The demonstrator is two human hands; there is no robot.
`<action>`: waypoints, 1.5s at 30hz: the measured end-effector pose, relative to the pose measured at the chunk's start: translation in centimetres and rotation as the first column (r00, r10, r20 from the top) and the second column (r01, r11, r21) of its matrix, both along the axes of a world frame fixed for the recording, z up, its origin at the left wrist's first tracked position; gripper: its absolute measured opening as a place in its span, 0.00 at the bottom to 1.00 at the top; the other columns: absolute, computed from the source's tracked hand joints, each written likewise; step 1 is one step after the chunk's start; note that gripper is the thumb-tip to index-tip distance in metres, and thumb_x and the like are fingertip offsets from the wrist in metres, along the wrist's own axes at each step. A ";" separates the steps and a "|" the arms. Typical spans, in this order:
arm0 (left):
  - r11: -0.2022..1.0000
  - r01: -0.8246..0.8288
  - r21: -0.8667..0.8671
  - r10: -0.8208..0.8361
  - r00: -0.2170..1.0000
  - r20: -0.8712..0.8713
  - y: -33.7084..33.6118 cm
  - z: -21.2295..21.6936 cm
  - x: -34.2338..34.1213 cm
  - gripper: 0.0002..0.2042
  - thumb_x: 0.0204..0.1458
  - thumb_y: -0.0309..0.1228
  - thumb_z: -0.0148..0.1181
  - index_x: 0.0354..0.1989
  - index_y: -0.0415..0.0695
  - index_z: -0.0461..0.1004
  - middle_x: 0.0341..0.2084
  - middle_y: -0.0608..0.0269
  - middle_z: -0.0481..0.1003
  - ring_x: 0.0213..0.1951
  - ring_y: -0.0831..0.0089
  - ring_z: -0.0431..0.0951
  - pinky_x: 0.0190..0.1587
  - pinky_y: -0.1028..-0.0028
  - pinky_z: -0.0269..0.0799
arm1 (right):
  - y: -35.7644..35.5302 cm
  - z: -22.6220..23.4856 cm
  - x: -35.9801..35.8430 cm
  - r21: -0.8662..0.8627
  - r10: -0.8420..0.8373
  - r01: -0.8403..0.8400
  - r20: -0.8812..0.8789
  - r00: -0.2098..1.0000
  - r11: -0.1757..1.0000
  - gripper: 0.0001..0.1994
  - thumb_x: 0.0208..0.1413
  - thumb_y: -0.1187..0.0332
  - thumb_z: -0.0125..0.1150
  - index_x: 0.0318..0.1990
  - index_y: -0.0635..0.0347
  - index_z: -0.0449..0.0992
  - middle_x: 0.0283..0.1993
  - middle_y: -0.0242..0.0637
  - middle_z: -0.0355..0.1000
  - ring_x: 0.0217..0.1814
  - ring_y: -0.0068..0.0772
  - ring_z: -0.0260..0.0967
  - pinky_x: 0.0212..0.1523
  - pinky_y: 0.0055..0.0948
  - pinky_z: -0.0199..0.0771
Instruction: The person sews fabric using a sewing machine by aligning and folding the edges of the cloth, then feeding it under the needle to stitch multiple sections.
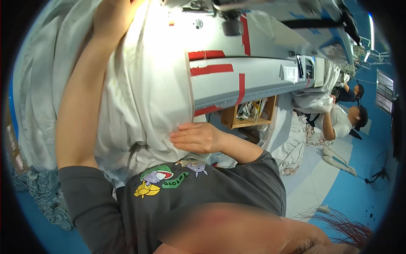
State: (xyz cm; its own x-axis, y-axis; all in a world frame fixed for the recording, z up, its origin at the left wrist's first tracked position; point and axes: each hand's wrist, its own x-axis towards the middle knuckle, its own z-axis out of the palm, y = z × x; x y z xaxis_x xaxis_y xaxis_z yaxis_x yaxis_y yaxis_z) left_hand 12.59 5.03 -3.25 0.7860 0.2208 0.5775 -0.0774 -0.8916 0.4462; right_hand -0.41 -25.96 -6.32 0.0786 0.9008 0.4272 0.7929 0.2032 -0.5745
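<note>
Head view: big white fabric (144, 84) hangs over the near edge of the sewing table (262, 76), draped down toward the person's lap. Right hand (198, 137) lies flat on the fabric's lower fold, fingers stretched out & together, palm pressing the cloth just below the table's wooden edge, not pinching it. Left hand (111, 17) is up at the top of the frame w/ arm stretched along the fabric; it's on or in the cloth, but the glare there (very bright patch) hides the fingers, so can't tell if it's gripping or open. Red tape strips (211, 69) cross the grey table top just right of the fabric. Wooden cubby (249, 113) w/ odds & ends sits under the table. More pale grey-blue cloth (38, 84) is piled at far left. Another worker (344, 120) in white top handles fabric at the far right, well apart.
</note>
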 end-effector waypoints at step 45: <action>0.979 -0.194 -0.053 0.192 0.980 -0.045 17.7 -1.4 22.3 0.17 0.42 0.43 0.65 0.28 0.39 0.77 0.29 0.46 0.77 0.37 0.54 0.78 0.42 0.62 0.71 | 8.6 5.2 13.7 -0.169 -0.081 0.030 -0.307 0.948 0.985 0.05 0.52 0.72 0.56 0.31 0.57 0.79 0.39 0.33 0.79 0.46 0.29 0.76 0.51 0.33 0.74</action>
State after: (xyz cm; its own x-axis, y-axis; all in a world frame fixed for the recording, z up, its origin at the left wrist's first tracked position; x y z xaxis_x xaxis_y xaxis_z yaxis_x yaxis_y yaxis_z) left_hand 34.87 22.75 -4.67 0.7473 0.4025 0.5287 0.1126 -0.8609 0.4961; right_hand 13.32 -17.35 -1.08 0.2363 0.9456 0.2234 0.5762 0.0488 -0.8159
